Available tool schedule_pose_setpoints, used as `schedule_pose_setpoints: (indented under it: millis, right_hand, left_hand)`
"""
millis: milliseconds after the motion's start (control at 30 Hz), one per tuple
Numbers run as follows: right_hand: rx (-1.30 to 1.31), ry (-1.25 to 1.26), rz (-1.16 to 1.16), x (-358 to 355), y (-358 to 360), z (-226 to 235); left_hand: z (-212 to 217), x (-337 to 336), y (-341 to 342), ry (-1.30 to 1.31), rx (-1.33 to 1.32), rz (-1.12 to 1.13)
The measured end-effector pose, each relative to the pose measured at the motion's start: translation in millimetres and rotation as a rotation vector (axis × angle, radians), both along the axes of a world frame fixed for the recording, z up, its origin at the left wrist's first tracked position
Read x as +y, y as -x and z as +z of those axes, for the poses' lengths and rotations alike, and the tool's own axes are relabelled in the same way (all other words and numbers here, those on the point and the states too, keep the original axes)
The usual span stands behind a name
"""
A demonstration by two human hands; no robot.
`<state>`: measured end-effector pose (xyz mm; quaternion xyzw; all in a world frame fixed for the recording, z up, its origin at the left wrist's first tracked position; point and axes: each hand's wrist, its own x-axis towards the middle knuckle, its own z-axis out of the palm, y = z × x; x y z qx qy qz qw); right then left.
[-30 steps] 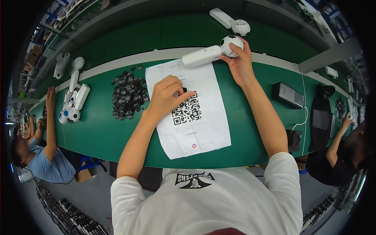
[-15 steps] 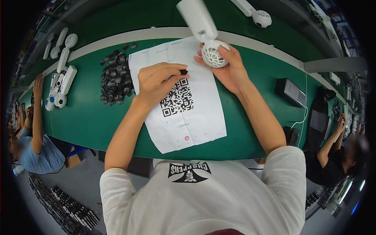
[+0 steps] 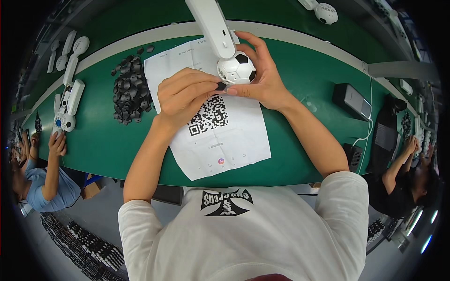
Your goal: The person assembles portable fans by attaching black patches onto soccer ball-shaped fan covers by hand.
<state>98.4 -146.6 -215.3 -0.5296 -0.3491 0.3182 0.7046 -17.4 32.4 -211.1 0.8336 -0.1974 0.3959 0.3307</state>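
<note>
A white handheld fan point(image 3: 214, 30) with a round, football-patterned head point(image 3: 237, 69) is held above the paper by my right hand point(image 3: 263, 77). My right fingers reach behind the head and the thumb lies under it. The fan's handle points away from me, tilted to the left. My left hand point(image 3: 185, 96) pinches a small black plastic piece point(image 3: 221, 86) against the lower left side of the head. Under both hands lies a white sheet point(image 3: 236, 150) printed with a black square code. Left of the sheet is a heap of black plastic pieces point(image 3: 131, 91).
Several white fans point(image 3: 70, 100) lie at the left of the green table point(image 3: 300, 140). A grey-and-black box-shaped device point(image 3: 351, 101) with a white cable stands at the right. Co-workers sit at both sides; one hand point(image 3: 58, 143) touches the fans at left. More fans point(image 3: 326, 13) lie beyond the table's far edge.
The fan has turned from its grille side to its football-patterned side and shifted left. The black piece in my left hand now meets the head. The left co-worker's hand came down to the fans.
</note>
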Motion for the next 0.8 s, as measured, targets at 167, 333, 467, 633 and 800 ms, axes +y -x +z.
schedule_pose_setpoints:
  millis: [167,333,467,633,800]
  right_hand:
    - [-0.022,-0.041,-0.004,1,-1,-6]
    - [0.018,-0.076,0.035,-1,0,-6]
    - [-0.175,-0.082,0.051,0,0,-14]
    - [-0.341,0.021,0.066,-1,3,-6]
    - [-0.428,0.031,0.034,0,6,-4]
  left_hand:
    - [-2,-4,2,0.091,0.106,-0.041]
    - [9,-8,4,0.057,0.214,-0.049]
    - [22,-9,11,-0.047,0.276,0.071]
    - [33,-5,17,-0.298,0.325,0.173]
    - [33,-6,17,-0.353,0.325,0.179]
